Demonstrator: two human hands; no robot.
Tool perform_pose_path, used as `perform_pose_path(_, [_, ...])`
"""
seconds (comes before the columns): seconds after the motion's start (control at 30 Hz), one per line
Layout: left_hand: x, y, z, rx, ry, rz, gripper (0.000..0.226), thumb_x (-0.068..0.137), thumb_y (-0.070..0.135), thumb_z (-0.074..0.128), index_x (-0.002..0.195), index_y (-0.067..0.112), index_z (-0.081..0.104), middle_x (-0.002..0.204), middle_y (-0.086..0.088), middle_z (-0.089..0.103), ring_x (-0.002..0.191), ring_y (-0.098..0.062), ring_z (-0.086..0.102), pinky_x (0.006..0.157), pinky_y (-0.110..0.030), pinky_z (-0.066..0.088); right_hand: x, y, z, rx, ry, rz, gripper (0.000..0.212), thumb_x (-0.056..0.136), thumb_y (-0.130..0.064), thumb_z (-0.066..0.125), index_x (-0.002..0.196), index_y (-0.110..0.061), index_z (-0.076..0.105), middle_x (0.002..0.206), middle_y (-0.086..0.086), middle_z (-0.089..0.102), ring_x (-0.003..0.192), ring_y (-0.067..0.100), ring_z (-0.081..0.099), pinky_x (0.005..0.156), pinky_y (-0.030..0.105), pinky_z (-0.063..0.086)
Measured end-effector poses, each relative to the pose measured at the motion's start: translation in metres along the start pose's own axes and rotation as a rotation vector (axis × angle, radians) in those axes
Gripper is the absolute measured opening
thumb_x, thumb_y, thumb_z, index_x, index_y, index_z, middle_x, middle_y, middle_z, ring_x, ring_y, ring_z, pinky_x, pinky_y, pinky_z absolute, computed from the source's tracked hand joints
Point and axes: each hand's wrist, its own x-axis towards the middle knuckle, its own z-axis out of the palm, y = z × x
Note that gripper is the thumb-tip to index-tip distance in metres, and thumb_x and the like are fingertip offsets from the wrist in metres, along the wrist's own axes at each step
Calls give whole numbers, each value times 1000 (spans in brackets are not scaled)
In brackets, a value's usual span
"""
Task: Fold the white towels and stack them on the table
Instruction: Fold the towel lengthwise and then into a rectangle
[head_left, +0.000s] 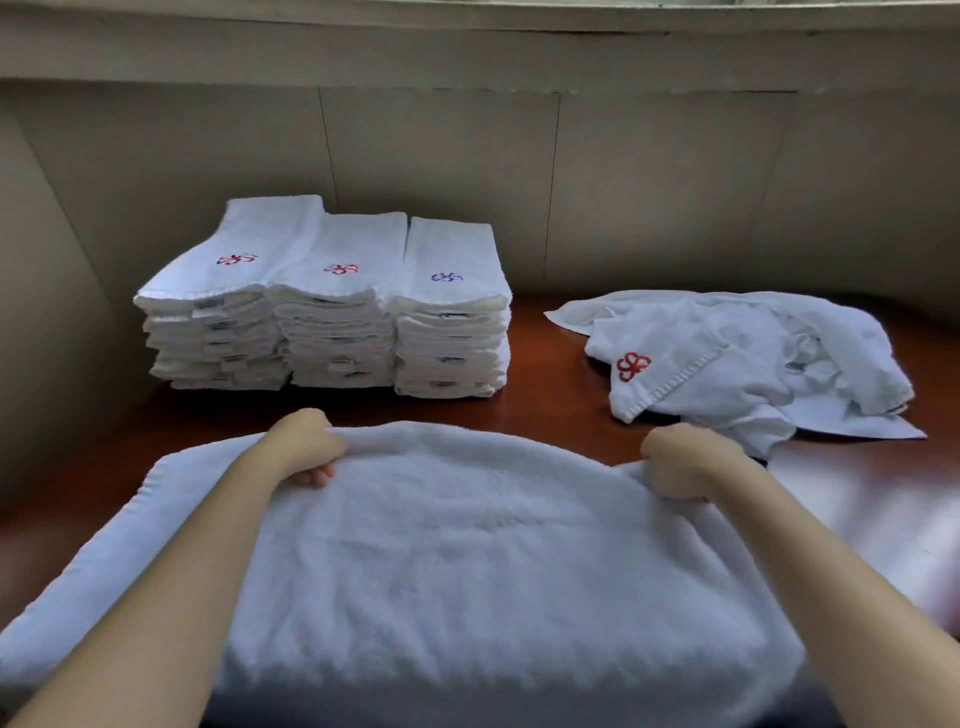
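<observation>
white terry towel (467, 561) lies spread at 6 o'clock on the brown table (550, 410). left hand (304, 444) grips its far edge at 10 o'clock of the cloth, fingers curled round the hem; right hand (675, 462) pinches the same edge at 2 o'clock. three folded stacks (327, 312) stand at 11 o'clock, side by side and touching. loose pile (753, 358) lies at 2 o'clock.

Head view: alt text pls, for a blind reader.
A person's left hand and right hand grip the far edge of a white towel spread on a reddish-brown table. Behind it stand three stacks of folded towels; a pile of unfolded towels lies at right.
</observation>
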Motion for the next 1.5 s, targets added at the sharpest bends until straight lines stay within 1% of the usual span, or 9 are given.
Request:
perform_pose_path(0.07, [4, 1, 0, 20, 235, 38, 14, 88, 5, 44, 87, -2, 56, 72, -12, 66, 63, -29, 62, 53, -27, 44, 3, 14, 1, 135, 306, 70, 21, 88, -12, 47, 106, -8, 56, 113, 13, 59, 103, 31, 58, 76, 34, 44])
perform_pose_path(0.17, [3, 9, -6, -109, 618, 207, 8, 89, 1, 44, 96, 6, 42, 81, -17, 51, 74, -36, 50, 62, -36, 35, 2, 21, -3, 403, 820, 143, 14, 88, 1, 46, 101, 3, 51, 104, 27, 52, 84, 46, 58, 60, 39, 35])
perform_pose_path(0.23, [3, 13, -8, -77, 647, 295, 10, 90, 1, 44, 93, 10, 39, 79, -16, 49, 69, -32, 45, 58, -35, 32, 0, 21, -5, 448, 979, 163, 21, 84, 10, 44, 103, 8, 51, 104, 30, 49, 74, 49, 58, 56, 38, 32])
perform_pose_path(0.5, [-5, -26, 16, 500, 401, 140, 23, 95, 13, 39, 117, 15, 47, 114, -15, 40, 95, -34, 47, 67, -36, 42, -13, 21, 20, 150, 207, 220, 30, 94, -10, 43, 124, -12, 40, 126, 13, 42, 117, 35, 53, 86, 40, 46])
perform_pose_path(0.73, [-12, -40, 16, 348, 400, 184, 17, 97, 18, 40, 113, 16, 47, 107, -12, 49, 94, -31, 48, 65, -34, 41, -15, -25, 34, -24, 415, 10, 26, 87, 0, 46, 107, -18, 45, 113, 4, 48, 96, 26, 62, 58, 31, 37])
perform_pose_path(0.97, [-25, -48, 3, 239, 468, 121, 19, 87, 11, 53, 93, 6, 36, 83, -17, 55, 74, -32, 49, 57, -35, 38, -9, -74, 38, -141, 650, -279, 24, 78, -1, 54, 98, -13, 57, 99, 9, 55, 93, 30, 52, 73, 33, 38])
perform_pose_path(1.2, [-23, -66, -20, -476, 423, -147, 52, 97, 26, 38, 146, 28, 20, 87, -16, 66, 57, -22, 65, 48, -26, 51, -6, -113, 29, -96, 711, -454, 27, 62, 1, 73, 84, -11, 63, 80, 9, 60, 69, 29, 58, 62, 35, 46])
perform_pose_path(1.37, [-14, -56, -15, 103, 384, -137, 90, 83, 65, 49, 150, 36, -4, 146, -12, 38, 111, -31, 57, 70, -32, 41, 5, -124, 32, -80, 582, -436, 28, 84, -4, 39, 104, -19, 50, 104, 1, 52, 95, 23, 50, 71, 30, 28])
perform_pose_path(1.5, [-10, -44, -8, 255, 381, -189, 92, 84, 41, 60, 152, 28, -1, 152, -13, 15, 112, -31, 53, 69, -33, 40, 3, -133, 29, -49, 569, -449, 19, 78, -5, 41, 89, -21, 41, 96, 1, 50, 90, 22, 47, 68, 29, 27])
